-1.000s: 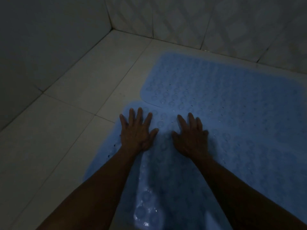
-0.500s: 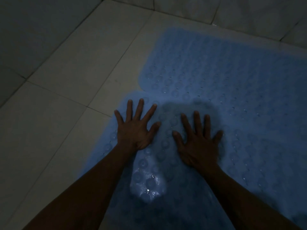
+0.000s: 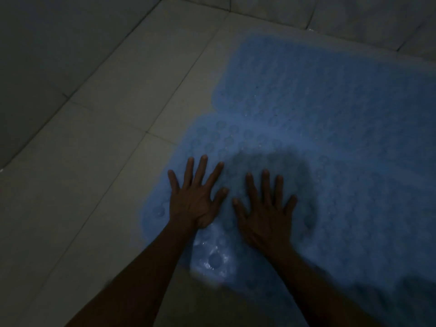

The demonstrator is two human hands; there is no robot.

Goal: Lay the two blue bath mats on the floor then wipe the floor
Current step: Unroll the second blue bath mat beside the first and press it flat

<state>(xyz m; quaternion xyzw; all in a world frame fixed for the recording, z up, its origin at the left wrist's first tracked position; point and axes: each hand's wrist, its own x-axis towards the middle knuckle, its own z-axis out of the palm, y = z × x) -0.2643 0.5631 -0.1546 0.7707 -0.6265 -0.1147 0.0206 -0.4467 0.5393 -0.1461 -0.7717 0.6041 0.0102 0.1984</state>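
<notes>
Two blue bath mats with round bumps lie flat on the pale tiled floor in dim light. The far mat (image 3: pixel 330 86) reaches towards the back wall; the near mat (image 3: pixel 354 208) adjoins it in front, and the seam between them is hard to make out. My left hand (image 3: pixel 195 199) rests palm down with fingers spread on the near mat's left edge. My right hand (image 3: pixel 266 208) lies flat beside it, fingers apart, in a dark shadow patch. Neither hand holds anything.
Bare floor tiles (image 3: pixel 106 161) with grout lines stretch to the left of the mats. A tiled wall (image 3: pixel 35 55) rises at the left and another wall (image 3: pixel 354 15) runs along the back, meeting in a corner at the top.
The view has swung down and left, so the mats and both hands sit further right and lower. Both hands have spread their fingers wider while staying flat on the near mat.
</notes>
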